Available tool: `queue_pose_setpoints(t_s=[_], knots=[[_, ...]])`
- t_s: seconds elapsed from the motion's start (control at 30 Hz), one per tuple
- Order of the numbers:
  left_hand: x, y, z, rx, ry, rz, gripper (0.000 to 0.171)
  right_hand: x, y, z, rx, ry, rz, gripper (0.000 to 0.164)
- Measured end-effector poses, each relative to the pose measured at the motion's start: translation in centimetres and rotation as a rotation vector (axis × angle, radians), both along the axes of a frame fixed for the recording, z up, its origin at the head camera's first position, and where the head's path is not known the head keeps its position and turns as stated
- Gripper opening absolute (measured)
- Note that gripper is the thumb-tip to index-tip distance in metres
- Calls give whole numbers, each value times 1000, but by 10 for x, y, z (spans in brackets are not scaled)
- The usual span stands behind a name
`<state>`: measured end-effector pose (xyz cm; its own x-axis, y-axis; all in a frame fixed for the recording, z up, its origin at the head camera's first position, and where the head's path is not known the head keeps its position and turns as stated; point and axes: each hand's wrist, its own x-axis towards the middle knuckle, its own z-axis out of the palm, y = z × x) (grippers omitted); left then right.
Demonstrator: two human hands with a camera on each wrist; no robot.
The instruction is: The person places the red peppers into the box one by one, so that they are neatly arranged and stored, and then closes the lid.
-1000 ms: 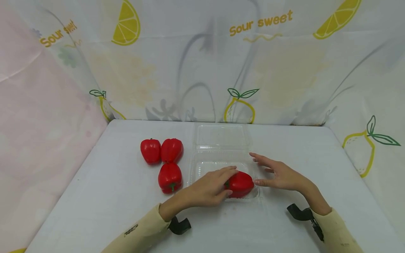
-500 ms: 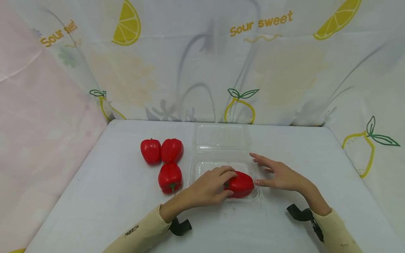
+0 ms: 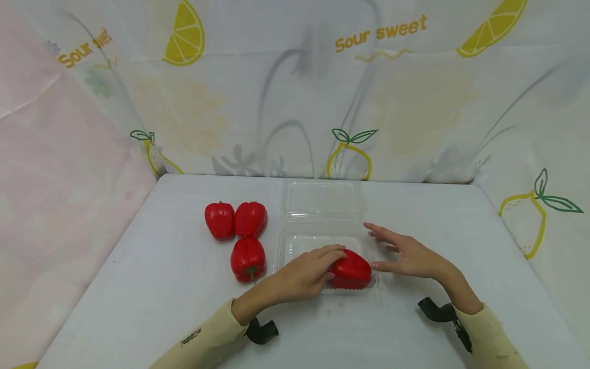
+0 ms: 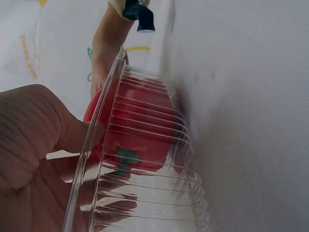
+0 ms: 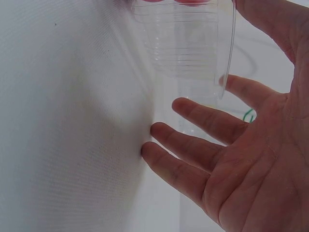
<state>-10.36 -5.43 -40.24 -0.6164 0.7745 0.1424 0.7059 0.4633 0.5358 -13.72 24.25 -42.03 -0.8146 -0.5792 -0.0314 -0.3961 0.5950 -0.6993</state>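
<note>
A red bell pepper [image 3: 351,270] with a green stem lies in the front right part of a clear plastic clamshell box [image 3: 295,247], its lid folded back. My left hand [image 3: 301,274] reaches over the box's front left and holds the pepper by its stem end, thumb in front and fingertips on top. In the left wrist view, the thumb meets the pepper [image 4: 140,125] behind the ribbed box wall. On the box's right side, my right hand [image 3: 407,255] has its fingers spread, the thumb tip close to the rim. The right wrist view shows its palm [image 5: 260,159] holding nothing.
Three more red bell peppers [image 3: 249,259] sit close together left of the box on the white table [image 3: 152,287]. The box's clear lid [image 3: 324,197] lies toward the back edge. A lemon-print cloth [image 3: 295,92] hangs behind the table.
The pepper in the box has turned and shifted slightly right, its stem now hidden in the head view. My left thumb has moved up against it. The right hand stays put.
</note>
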Motion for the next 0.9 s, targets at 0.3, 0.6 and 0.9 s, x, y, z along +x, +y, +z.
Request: queue_pose_setpoints(t_s=[0.3, 0.6, 0.9], knots=[[0, -3, 0, 17, 7, -4, 59, 1, 0, 0, -5, 5, -1, 87], [2, -8, 5, 27, 39, -2, 56, 0, 0, 1, -2, 7, -6, 88], [3, -20, 13, -7, 38, 39, 60, 0, 0, -1, 6, 11, -10, 89]])
